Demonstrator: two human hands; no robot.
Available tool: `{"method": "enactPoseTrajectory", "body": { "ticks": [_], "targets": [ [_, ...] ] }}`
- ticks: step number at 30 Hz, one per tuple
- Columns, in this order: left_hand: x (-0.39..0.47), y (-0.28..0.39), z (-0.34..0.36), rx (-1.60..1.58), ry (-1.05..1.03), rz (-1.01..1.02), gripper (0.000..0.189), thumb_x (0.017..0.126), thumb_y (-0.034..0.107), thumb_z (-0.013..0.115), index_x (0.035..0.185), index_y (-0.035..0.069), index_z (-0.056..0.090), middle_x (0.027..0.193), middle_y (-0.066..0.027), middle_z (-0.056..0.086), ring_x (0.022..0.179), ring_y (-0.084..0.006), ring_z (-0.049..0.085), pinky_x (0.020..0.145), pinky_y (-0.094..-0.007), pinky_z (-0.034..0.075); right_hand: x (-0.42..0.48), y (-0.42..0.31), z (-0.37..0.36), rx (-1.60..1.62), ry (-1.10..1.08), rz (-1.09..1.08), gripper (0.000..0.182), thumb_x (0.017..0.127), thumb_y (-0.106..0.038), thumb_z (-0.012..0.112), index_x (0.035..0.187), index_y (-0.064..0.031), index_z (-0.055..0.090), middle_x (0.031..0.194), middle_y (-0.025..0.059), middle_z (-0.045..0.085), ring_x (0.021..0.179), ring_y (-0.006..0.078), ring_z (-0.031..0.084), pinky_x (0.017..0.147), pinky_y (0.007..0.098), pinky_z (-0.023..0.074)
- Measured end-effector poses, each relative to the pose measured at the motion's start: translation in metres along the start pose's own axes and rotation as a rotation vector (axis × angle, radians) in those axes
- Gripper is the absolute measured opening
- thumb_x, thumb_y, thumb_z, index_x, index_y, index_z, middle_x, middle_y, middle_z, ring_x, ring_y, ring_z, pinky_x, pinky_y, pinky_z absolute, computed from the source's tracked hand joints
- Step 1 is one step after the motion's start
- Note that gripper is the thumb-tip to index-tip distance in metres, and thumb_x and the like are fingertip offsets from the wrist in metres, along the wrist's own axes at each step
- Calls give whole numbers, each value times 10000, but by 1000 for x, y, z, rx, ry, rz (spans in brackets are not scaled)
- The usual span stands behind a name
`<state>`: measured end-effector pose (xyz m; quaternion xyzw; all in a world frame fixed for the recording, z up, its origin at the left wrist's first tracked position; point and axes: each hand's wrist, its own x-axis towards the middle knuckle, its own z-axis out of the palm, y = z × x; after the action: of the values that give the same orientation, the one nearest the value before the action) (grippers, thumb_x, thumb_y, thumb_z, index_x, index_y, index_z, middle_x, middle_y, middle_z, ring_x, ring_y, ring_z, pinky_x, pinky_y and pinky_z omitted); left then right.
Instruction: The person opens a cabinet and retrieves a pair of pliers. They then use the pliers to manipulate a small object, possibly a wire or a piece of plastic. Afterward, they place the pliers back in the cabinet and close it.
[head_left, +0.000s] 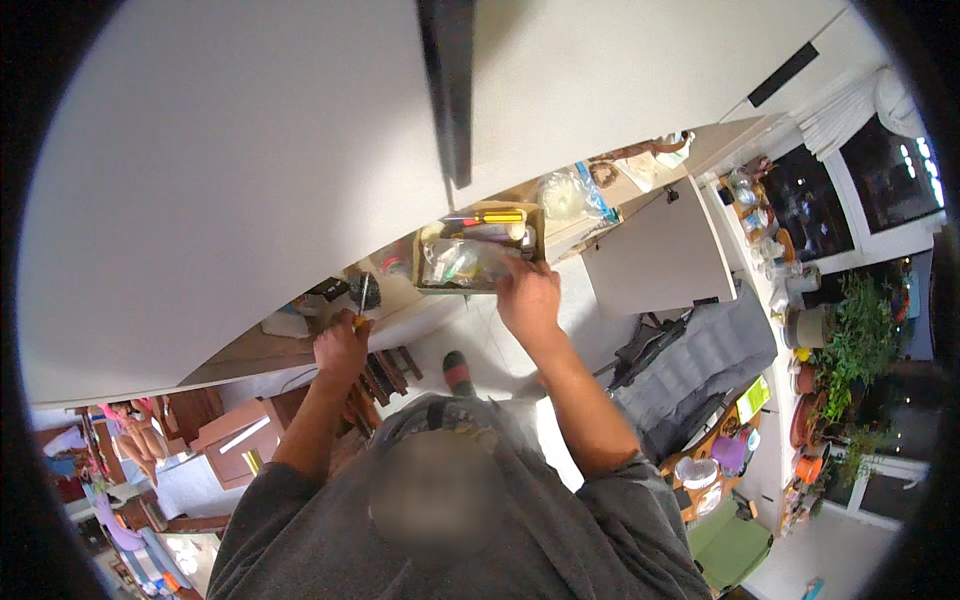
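My left hand (343, 346) is closed around the handle of a screwdriver (364, 294), its metal shaft pointing away from me over the shelf. My right hand (529, 296) is at the near right corner of an open box (457, 290); its fingertips are partly hidden, so whether they grip the rim or the plastic bag (466, 262) inside cannot be told. A yellow-handled screwdriver (495, 217) lies along the far side of the box, beside cylindrical items. To the right of the box, a clear bag with a pale roll (564, 196) rests on the shelf.
White cabinet doors (262, 150) stand above the shelf (401, 300). An open lower door (660, 247) juts out at right. Dark wooden slats (382, 379) are near my left forearm. A grey padded item (697, 367), potted plants (851, 337) and a person (135, 431) are farther off.
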<state>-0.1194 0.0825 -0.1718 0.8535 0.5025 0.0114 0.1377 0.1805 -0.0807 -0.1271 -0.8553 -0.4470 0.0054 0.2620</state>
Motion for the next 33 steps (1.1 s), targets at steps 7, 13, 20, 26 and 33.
{"method": "enactPoseTrajectory", "body": {
  "ticks": [7, 13, 20, 26, 33],
  "targets": [
    [12, -15, 22, 76, 27, 13, 386, 931, 425, 709, 1033, 56, 655, 1009, -199, 718, 914, -419, 713, 776, -541, 566, 67, -4, -19, 1027, -127, 253, 175, 891, 26, 725, 1055, -14, 772, 1046, 69, 762, 925, 149, 701, 819, 303, 590],
    [11, -19, 29, 22, 126, 71, 408, 935, 456, 699, 1013, 60, 646, 980, -195, 716, 878, -409, 713, 750, -545, 564, 120, -22, -100, 1284, -146, 363, 157, 856, 78, 692, 1010, 56, 714, 973, 140, 749, 894, 217, 730, 847, 352, 611],
    [16, 1, 22, 1, 147, 19, 383, 929, 479, 704, 998, 106, 653, 825, -162, 727, 762, -415, 717, 676, -550, 559, 122, -34, -93, 1253, -110, 357, 131, 840, 77, 697, 961, 27, 709, 960, 100, 741, 923, 189, 690, 843, 339, 569],
    [46, 37, 9, 61, 118, -16, 447, 934, 549, 662, 955, 104, 675, 826, -157, 742, 807, -395, 742, 716, -524, 587, 62, 0, -31, 532, -166, 33, 180, 844, 5, 695, 1011, -37, 748, 1048, 120, 710, 955, 259, 685, 860, 372, 562],
    [76, 55, 23, 211, 6, -131, 502, 956, 567, 620, 1072, 80, 664, 938, -200, 761, 855, -415, 749, 765, -548, 590, 36, 50, 10, 432, 334, 34, 283, 781, 15, 702, 1055, -39, 749, 1140, 212, 637, 1041, 395, 645, 922, 444, 540]
  ]
}}
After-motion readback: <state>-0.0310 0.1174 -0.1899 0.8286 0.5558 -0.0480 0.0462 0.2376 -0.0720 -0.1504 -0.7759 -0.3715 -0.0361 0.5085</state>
